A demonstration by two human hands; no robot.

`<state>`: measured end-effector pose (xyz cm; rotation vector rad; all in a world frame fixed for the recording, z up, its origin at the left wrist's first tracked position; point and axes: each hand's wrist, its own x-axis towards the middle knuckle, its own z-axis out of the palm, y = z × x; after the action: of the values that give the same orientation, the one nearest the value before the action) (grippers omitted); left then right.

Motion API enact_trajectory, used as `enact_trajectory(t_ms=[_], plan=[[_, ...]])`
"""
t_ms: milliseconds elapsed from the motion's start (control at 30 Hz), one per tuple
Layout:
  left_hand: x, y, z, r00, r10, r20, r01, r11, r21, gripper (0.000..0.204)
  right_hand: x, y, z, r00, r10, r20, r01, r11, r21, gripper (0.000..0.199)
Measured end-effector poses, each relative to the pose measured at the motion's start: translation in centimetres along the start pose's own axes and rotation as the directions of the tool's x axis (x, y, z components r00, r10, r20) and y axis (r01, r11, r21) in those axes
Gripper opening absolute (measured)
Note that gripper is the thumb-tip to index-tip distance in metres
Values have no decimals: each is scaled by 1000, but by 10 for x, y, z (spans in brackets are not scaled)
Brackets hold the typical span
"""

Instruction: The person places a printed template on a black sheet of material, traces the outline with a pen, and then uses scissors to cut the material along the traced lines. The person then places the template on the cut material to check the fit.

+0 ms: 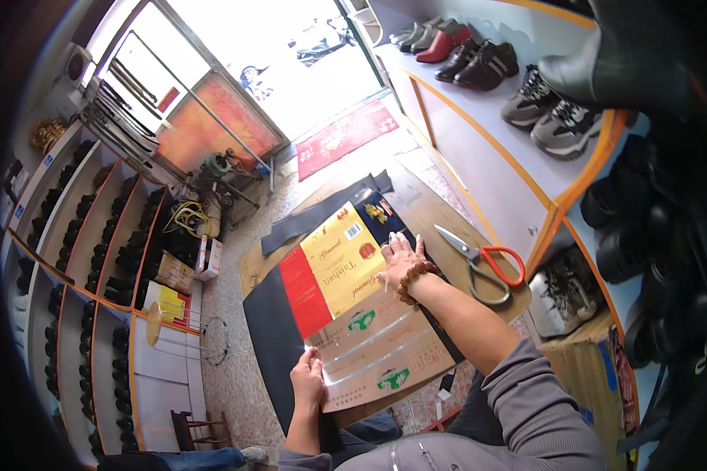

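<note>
On the brown wooden tabletop (pixel 440 216), a flattened printed cardboard sheet (pixel 353 314) is pinned over a black rubber sheet (pixel 271 337), near the front edge. The right hand (pixel 401 259) is pressed down with fingers spread; the left hand (pixel 308 381) is pinched on the cardboard's near corner. A tracing or cutting step seems in hand, for which the orange-handled scissors (pixel 483 267) by the right edge would be needed.

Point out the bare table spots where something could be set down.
Bare wood lies on the table between the cardboard and the scissors, and past the dark sheet's far left corner. The middle is crowded: both hands rest on the cardboard.
</note>
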<state>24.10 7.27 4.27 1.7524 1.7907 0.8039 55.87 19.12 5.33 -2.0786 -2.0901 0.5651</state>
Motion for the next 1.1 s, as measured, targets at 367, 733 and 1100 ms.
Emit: enact_trajectory(t_ms=[367,733,1100], plan=[[-3,26,-3,1000,-12,-3,12,1000,22,29,96,-1,4,992,100,-81,-103,994,-32,80],[0,28,-7,1000,-14,21,14,1000,12,32,104,-1,9,991,117,-68,-123,988,-94,82],[2,23,-10,998,-47,30,39,974,225,34,103,-4,8,986,107,-128,-126,981,-148,77]])
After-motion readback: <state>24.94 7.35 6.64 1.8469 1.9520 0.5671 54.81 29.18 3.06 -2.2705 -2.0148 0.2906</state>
